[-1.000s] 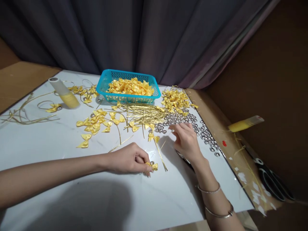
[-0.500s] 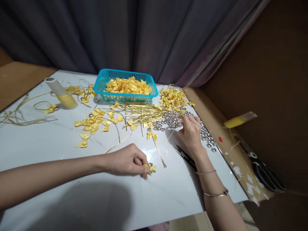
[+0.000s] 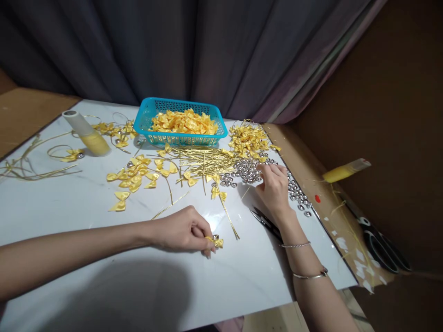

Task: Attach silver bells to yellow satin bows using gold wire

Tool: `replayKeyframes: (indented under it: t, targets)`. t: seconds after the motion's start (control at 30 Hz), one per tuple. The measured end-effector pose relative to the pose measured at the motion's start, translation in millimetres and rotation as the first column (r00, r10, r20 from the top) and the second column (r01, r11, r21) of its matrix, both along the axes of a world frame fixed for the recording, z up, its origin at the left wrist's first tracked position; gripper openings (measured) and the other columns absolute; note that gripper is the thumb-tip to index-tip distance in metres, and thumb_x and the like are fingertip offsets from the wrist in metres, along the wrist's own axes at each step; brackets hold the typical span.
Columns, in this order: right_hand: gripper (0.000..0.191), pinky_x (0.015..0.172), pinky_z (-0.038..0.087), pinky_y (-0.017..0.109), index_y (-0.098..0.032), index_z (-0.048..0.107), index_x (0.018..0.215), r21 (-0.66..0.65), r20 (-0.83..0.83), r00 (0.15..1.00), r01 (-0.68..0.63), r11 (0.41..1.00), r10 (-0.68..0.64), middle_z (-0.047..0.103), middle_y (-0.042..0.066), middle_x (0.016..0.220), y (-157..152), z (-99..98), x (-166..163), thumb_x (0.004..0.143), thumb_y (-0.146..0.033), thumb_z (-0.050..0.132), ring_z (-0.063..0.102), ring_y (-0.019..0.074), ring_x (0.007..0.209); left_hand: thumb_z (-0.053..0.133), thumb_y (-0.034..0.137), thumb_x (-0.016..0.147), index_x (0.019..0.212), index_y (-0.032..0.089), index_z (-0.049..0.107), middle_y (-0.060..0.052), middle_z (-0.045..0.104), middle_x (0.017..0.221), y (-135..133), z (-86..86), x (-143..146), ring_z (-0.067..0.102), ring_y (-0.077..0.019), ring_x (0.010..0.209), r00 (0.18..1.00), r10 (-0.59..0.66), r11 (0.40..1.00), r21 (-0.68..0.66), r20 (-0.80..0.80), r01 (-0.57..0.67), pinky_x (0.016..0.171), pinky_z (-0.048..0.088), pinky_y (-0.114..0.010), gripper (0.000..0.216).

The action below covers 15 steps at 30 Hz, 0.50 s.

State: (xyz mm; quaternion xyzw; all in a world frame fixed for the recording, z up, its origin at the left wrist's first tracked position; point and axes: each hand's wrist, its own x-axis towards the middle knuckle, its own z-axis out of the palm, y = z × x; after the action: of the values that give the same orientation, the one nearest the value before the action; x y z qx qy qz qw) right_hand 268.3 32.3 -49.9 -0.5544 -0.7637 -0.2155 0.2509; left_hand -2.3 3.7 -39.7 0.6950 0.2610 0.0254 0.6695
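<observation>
My left hand [image 3: 190,231] is closed in a pinch just above the white tabletop. Between its thumb and fingers is a small yellow ribbon bow [image 3: 218,242] with a shiny silver piece on it. My right hand [image 3: 275,189] reaches into the pile of silver beads [image 3: 248,170], fingers curled down and tips largely hidden; whatever they pinch cannot be made out. Small scissors [image 3: 265,221] with dark handles lie partly under my right wrist. Between my hands, gold wire ties [image 3: 226,212] lie beneath a yellow bow [image 3: 214,191].
A blue basket [image 3: 183,138] of yellow bows stands at the back. Before it lie a bundle of gold ties [image 3: 204,159] and loose bows [image 3: 134,173]. A yellow-filled bottle [image 3: 93,140] stands left. Large black scissors [image 3: 380,249] and a yellow-filled tube [image 3: 346,170] are at right.
Almost nothing differs. Both hands keep their places and grips; the whole view has shifted very slightly.
</observation>
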Motion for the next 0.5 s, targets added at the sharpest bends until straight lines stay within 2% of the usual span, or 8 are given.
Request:
replayKeyframes:
  t: [0.13, 0.2, 0.23, 0.3, 0.37, 0.43, 0.5]
  targets:
    - [0.033, 0.071, 0.039, 0.036, -0.019, 0.053, 0.083, -0.027, -0.093, 0.996, -0.004, 1.0, 0.002, 0.054, 0.003, 0.065, -1.0, 1.7, 1.4, 0.058, 0.0, 0.042, 0.053, 0.0227, 0.066, 0.063, 0.034, 0.079, 0.08, 0.01, 0.073, -0.012, 0.074, 0.076, 0.1, -0.5, 0.0, 0.062, -0.0113, 0.055, 1.0, 0.02, 1.0, 0.003, 0.011, -0.02, 0.049, 0.04, -0.018, 0.026]
    - [0.028, 0.068, 0.039, 0.035, -0.02, 0.051, 0.083, -0.047, -0.26, 0.965, 0.024, 0.999, -0.035, 0.053, 0.002, 0.065, -3.1, 4.6, 1.0, 0.062, -0.003, 0.044, 0.053, 0.0219, 0.065, 0.063, 0.036, 0.08, 0.081, 0.01, 0.072, -0.012, 0.074, 0.078, -0.3, -0.3, 0.7, 0.065, -0.0132, 0.062, 0.999, 0.036, 0.999, 0.003, 0.036, -0.036, 0.055, 0.045, -0.019, 0.027]
    - [0.025, 0.064, 0.039, 0.034, -0.021, 0.05, 0.085, -0.067, -0.394, 0.917, 0.042, 0.997, -0.065, 0.052, 0.001, 0.064, -4.4, 6.6, 0.4, 0.066, -0.005, 0.045, 0.053, 0.0211, 0.062, 0.062, 0.035, 0.081, 0.082, 0.011, 0.072, -0.012, 0.074, 0.079, -0.6, 0.0, 1.2, 0.066, -0.0136, 0.065, 0.998, 0.045, 0.999, 0.016, 0.052, -0.045, 0.058, 0.046, -0.02, 0.026]
    - [0.02, 0.058, 0.04, 0.032, -0.023, 0.047, 0.09, -0.118, -0.685, 0.721, 0.033, 0.992, -0.105, 0.05, -0.001, 0.062, -7.1, 12.1, -1.8, 0.073, -0.014, 0.051, 0.05, 0.0187, 0.057, 0.061, 0.034, 0.082, 0.082, 0.011, 0.073, -0.011, 0.074, 0.077, -1.0, 0.4, 2.3, 0.064, -0.0123, 0.062, 0.996, 0.057, 0.995, 0.076, 0.075, -0.063, 0.057, 0.045, -0.019, 0.026]
    - [0.021, 0.058, 0.043, 0.032, -0.025, 0.044, 0.095, -0.146, -0.883, 0.461, -0.078, 0.986, -0.094, 0.047, -0.003, 0.063, -9.6, 19.2, -5.5, 0.077, -0.023, 0.054, 0.049, 0.017, 0.055, 0.059, 0.034, 0.084, 0.081, 0.011, 0.073, -0.009, 0.073, 0.071, -1.1, 0.4, 3.4, 0.057, -0.0093, 0.052, 0.995, 0.073, 0.986, 0.146, 0.074, -0.083, 0.049, 0.039, -0.017, 0.027]
    - [0.019, 0.062, 0.047, 0.035, -0.027, 0.043, 0.096, -0.137, -0.967, 0.244, -0.248, 0.959, -0.074, 0.042, -0.003, 0.063, -12.4, 27.5, -10.0, 0.079, -0.027, 0.053, 0.05, 0.0166, 0.057, 0.058, 0.034, 0.084, 0.08, 0.011, 0.073, -0.006, 0.071, 0.064, -1.1, -0.2, 4.2, 0.048, -0.0069, 0.045, 0.994, 0.093, 0.977, 0.188, 0.064, -0.103, 0.044, 0.033, -0.017, 0.028]
    - [0.016, 0.064, 0.048, 0.038, -0.027, 0.045, 0.093, -0.123, -0.992, 0.086, -0.409, 0.904, -0.096, 0.034, -0.004, 0.061, -16.3, 36.1, -14.2, 0.079, -0.027, 0.051, 0.049, 0.0161, 0.057, 0.058, 0.034, 0.083, 0.078, 0.011, 0.073, -0.005, 0.068, 0.058, -0.9, -1.3, 4.6, 0.042, -0.0058, 0.041, 0.992, 0.108, 0.97, 0.21, 0.062, -0.119, 0.042, 0.03, -0.017, 0.027]
